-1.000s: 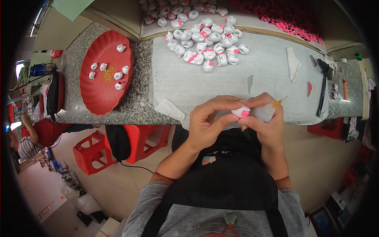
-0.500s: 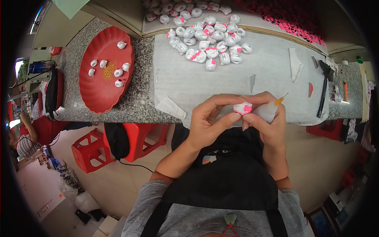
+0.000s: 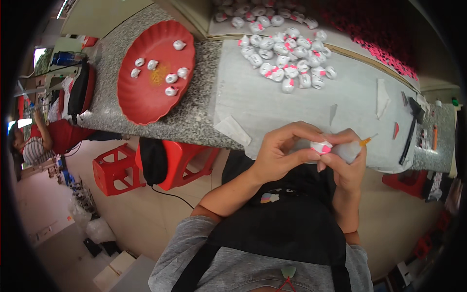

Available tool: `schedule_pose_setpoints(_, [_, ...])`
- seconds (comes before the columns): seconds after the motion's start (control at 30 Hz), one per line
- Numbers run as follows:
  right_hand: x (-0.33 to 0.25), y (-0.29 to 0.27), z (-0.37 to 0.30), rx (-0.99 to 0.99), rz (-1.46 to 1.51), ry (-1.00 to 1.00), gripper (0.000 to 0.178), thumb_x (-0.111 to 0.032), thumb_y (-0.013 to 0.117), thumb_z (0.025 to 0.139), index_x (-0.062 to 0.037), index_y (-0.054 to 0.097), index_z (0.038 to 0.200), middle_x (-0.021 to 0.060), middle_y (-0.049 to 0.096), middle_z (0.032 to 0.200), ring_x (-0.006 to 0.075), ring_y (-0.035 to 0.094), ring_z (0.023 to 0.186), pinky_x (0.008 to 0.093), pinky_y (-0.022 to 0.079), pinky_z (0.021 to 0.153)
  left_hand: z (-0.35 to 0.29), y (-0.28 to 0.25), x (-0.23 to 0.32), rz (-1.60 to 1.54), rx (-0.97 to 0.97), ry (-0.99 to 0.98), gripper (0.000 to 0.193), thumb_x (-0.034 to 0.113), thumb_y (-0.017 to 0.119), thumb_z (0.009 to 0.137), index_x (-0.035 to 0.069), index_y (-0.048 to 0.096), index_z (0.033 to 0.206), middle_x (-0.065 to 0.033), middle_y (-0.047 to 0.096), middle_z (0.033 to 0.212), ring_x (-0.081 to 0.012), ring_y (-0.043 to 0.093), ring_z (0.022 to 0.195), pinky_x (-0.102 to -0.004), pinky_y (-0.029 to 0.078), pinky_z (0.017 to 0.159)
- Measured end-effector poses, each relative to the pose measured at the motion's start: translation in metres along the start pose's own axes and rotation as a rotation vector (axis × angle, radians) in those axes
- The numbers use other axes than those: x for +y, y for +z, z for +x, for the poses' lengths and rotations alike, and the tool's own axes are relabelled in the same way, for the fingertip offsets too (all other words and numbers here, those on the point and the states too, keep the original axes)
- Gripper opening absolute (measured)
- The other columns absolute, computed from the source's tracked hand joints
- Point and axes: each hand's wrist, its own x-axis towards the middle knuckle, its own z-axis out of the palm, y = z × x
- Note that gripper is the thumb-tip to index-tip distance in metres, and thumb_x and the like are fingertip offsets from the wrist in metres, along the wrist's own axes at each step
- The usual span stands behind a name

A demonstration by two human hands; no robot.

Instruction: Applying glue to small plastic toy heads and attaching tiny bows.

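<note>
My left hand (image 3: pixel 283 152) is closed, pinching a small white figurine head (image 3: pixel 318 145) with a pink bow between thumb and fingers. The fingertips of my right hand (image 3: pixel 351 168) touch the figurine's other side. Tucked in that same right hand is a translucent squeeze bottle (image 3: pixel 348 152) with an orange needle tip (image 3: pixel 365 141) pointing away to the right. Both hands hover at the front edge of the worktop, over a white sheet (image 3: pixel 272 109). Beyond them lies a pile of similar white figurine heads (image 3: pixel 290 71), several with pink parts.
A red scalloped dish (image 3: pixel 141 109) at the left holds several white pieces. Many small pink pieces (image 3: pixel 384 53) lie on the shelf at the far right. Paper scraps (image 3: pixel 233 130) and a black tool (image 3: pixel 404 146) rest on the sheet. Red stools (image 3: pixel 114 170) stand below; another person (image 3: pixel 41 138) is at the far left.
The whole view has turned, so the table and dish appear further right and tilted. Both hands still hold the figurine head and bottle, with little change in grip.
</note>
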Motion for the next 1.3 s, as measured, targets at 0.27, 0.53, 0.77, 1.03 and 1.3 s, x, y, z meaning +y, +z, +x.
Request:
schedule_pose_setpoints(0.27, [0.003,0.007,0.006,0.073,-0.084,0.011,0.027,0.006,0.059,0.065,0.0050,0.051,0.091,0.0084,0.055,0.069,0.0086,0.049,0.054,0.0185,0.040,0.045,-0.001,-0.004,0.006,-0.161,0.143,-0.151,0.021,0.002,0.057,0.071,-0.001,0.048,0.090,-0.0115,0.053,0.091,-0.0157,0.051,0.086,-0.0279,0.040,0.076])
schedule_pose_setpoints(0.53, [0.006,0.009,0.009,0.046,-0.134,0.007,0.024,0.001,0.060,0.067,0.0017,0.053,0.091,0.0036,0.053,0.064,0.0060,0.047,0.052,0.0170,0.038,0.045,-0.002,-0.004,0.001,-0.143,0.188,-0.159,0.022,0.007,0.056,0.074,0.000,0.046,0.091,-0.0101,0.055,0.087,-0.0131,0.053,0.080,-0.0244,0.042,0.070])
schedule_pose_setpoints(0.77, [0.009,0.008,0.009,0.107,-0.098,0.043,0.023,-0.001,0.057,0.070,0.0014,0.053,0.092,0.0039,0.054,0.065,0.0053,0.046,0.051,0.0166,0.037,0.044,-0.002,-0.002,-0.006,-0.125,0.209,-0.185,0.025,0.009,0.054,0.076,0.000,0.044,0.097,-0.0096,0.054,0.089,-0.0119,0.051,0.079,-0.0233,0.041,0.071])
schedule_pose_setpoints(1.03, [0.000,0.005,0.009,0.125,-0.142,0.066,0.022,0.001,0.054,0.069,0.0030,0.052,0.091,0.0069,0.053,0.068,0.0093,0.047,0.052,0.0180,0.035,0.044,-0.001,0.000,-0.010,-0.153,0.291,-0.191,0.025,0.010,0.050,0.078,0.001,0.043,0.100,-0.0127,0.053,0.092,-0.0181,0.051,0.088,-0.0287,0.039,0.080])
schedule_pose_setpoints(1.3, [-0.033,-0.088,0.020,0.674,-0.990,-0.169,0.017,-0.006,0.055,0.070,0.0003,0.053,0.086,0.0078,0.053,0.069,0.0128,0.047,0.052,0.0218,0.036,0.048,0.001,-0.002,-0.007,-0.236,0.309,-0.205,0.021,0.006,0.049,0.078,0.003,0.043,0.098,-0.0160,0.051,0.096,-0.0199,0.051,0.090,-0.0319,0.040,0.083])
